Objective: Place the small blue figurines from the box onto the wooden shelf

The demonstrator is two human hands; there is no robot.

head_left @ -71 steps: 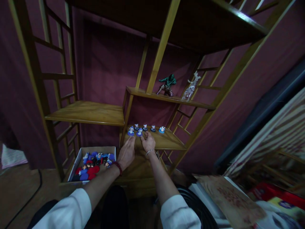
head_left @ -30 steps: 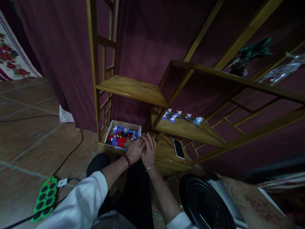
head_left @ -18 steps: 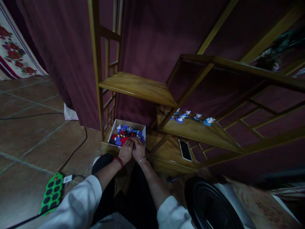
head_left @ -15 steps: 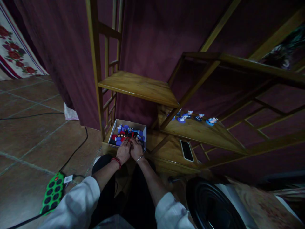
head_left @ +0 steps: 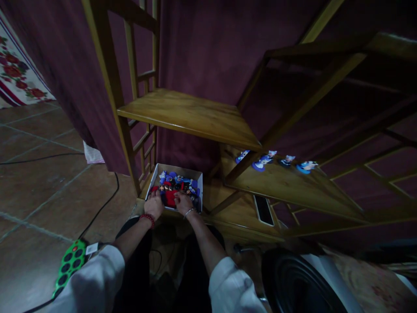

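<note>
A shallow white cardboard box [head_left: 201, 191] stands on the bottom shelf. Toy figurines [head_left: 167, 177] in blue, purple, red and black fill it. My left hand [head_left: 154, 205] reaches over the front left of the box, its fingers bent down among the figurines; what they hold, if anything, is hidden. My right hand [head_left: 183, 203] is over the front middle, fingers curled together beside a red piece [head_left: 170, 198]. That piece lies between the two hands. Whatever may be in the right fingertips is too small to make out.
Several figurines [head_left: 262, 162] stand on a shelf to the right. A phone-like dark slab [head_left: 263, 210] lies below them. A wooden shelf board [head_left: 192, 115] overhangs the box. At left, a green power strip [head_left: 69, 266] is on the floor; a round black object [head_left: 301, 282] sits at right.
My hands, close together before, have moved apart; the left one shifted to the box's left side. More red shows between them. The camera view has moved closer to the shelves.
</note>
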